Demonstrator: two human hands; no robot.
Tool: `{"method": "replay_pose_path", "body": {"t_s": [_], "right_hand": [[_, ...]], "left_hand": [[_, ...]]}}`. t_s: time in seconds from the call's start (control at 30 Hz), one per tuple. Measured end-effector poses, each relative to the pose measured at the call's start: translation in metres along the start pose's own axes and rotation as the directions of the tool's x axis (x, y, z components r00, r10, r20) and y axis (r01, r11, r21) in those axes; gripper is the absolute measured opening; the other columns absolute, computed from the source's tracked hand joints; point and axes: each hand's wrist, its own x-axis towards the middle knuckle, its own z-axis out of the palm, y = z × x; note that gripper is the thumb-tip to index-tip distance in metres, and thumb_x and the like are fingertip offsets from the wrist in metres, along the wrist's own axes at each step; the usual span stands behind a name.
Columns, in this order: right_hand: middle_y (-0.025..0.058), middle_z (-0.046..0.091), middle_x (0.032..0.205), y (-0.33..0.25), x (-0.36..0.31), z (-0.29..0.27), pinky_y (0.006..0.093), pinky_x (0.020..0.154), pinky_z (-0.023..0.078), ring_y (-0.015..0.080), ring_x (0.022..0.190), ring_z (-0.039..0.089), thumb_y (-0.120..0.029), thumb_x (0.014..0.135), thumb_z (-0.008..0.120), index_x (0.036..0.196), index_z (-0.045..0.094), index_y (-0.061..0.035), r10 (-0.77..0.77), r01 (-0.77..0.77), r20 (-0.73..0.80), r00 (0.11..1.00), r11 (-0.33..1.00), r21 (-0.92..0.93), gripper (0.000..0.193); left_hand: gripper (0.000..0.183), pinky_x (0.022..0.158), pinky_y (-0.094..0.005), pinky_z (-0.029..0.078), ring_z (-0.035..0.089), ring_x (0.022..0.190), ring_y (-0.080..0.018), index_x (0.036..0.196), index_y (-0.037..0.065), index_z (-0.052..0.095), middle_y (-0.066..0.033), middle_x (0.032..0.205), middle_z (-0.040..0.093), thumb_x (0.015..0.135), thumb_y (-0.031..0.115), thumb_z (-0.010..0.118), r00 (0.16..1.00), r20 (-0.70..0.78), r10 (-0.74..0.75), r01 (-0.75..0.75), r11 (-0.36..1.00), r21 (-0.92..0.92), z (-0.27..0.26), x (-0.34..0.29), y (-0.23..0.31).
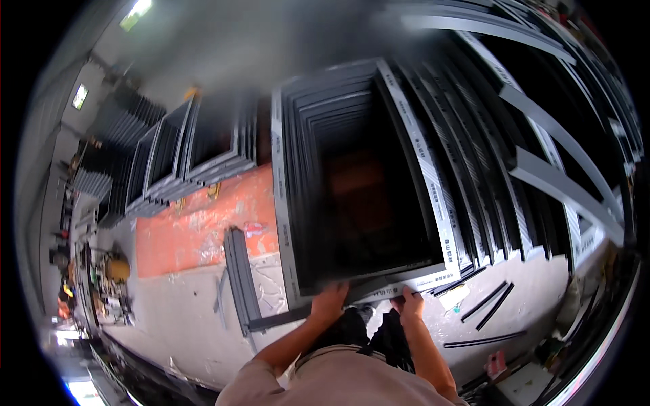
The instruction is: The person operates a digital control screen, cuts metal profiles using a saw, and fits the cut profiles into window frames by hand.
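In front of me stands a stack of large rectangular metal frames, dark grey inside. The nearest frame (433, 196) has pale protective film with printing along its bars. My left hand (330, 302) is closed on its bottom bar, left of the middle. Farther right on that same bar, my right hand (409, 304) grips from below with the fingers bent and the thumb near the front edge. Some fingertips of both hands are hidden by the bar. Left of the frame, a bundle of grey metal profiles (238, 277) rests upright, with another bar across its foot.
More frames (217, 145) lean at the left beyond an orange floor sheet (179, 237). Many dark frames (467, 149) stand close on the right, with loose grey bars (562, 189) jutting toward me. Black strips (484, 338) lie on the pale floor near my right side.
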Motion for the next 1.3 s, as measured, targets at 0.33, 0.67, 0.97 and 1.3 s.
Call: {"method": "replay_pose_path", "body": {"t_s": [0.33,0.67,0.97,1.3], "right_hand": [[0.0115,0.063,0.103,-0.106,0.105,0.092,0.0383,0.075,0.060,0.0253,0.091,0.064,-0.016,0.094,0.061,0.111,0.056,-0.0038,-0.003,-0.003,0.271,0.962,1.000,0.020,0.022],[0.0104,0.065,0.093,-0.133,0.101,0.074,0.0291,0.073,0.057,0.0183,0.080,0.066,-0.019,0.096,0.058,0.102,0.054,-0.0041,-0.048,0.198,0.379,0.924,0.909,-0.367,0.017],[0.0186,0.063,0.108,-0.030,-0.031,0.047,0.0390,0.088,0.047,0.0298,0.099,0.061,-0.022,0.083,0.068,0.122,0.055,-0.0043,0.364,0.539,0.757,0.543,0.540,-0.646,0.045],[0.0095,0.065,0.084,-0.102,0.007,0.030,0.0321,0.069,0.050,0.0150,0.078,0.062,-0.023,0.080,0.077,0.102,0.060,0.0002,0.318,0.752,0.799,0.511,0.285,-0.594,0.036]], "left_hand": [[0.073,0.081,-0.0466,0.053,0.056,0.106,-0.0355,0.133,0.015,0.046,-0.0151,0.119,0.052,0.067,0.014,0.076,0.981,-0.190,-0.048,0.057,0.997,0.043,-0.078,0.130,0.004],[0.042,0.080,-0.0382,0.049,0.063,0.091,-0.0313,0.117,0.005,0.056,-0.0151,0.095,0.064,0.089,0.036,0.064,0.894,-0.329,-0.302,0.135,0.885,-0.446,-0.117,0.092,0.064],[0.026,0.058,-0.0250,0.046,0.055,0.065,-0.0105,0.093,0.008,0.053,-0.0019,0.076,0.057,0.101,0.032,0.049,0.849,-0.075,-0.524,-0.103,-0.024,-0.994,-0.078,0.076,0.059],[0.047,0.066,-0.0313,0.049,0.060,0.073,-0.0173,0.089,0.007,0.058,-0.0084,0.082,0.064,0.100,0.050,0.043,0.325,-0.337,-0.884,-0.595,0.086,-0.799,-0.145,0.011,-0.066]]}}
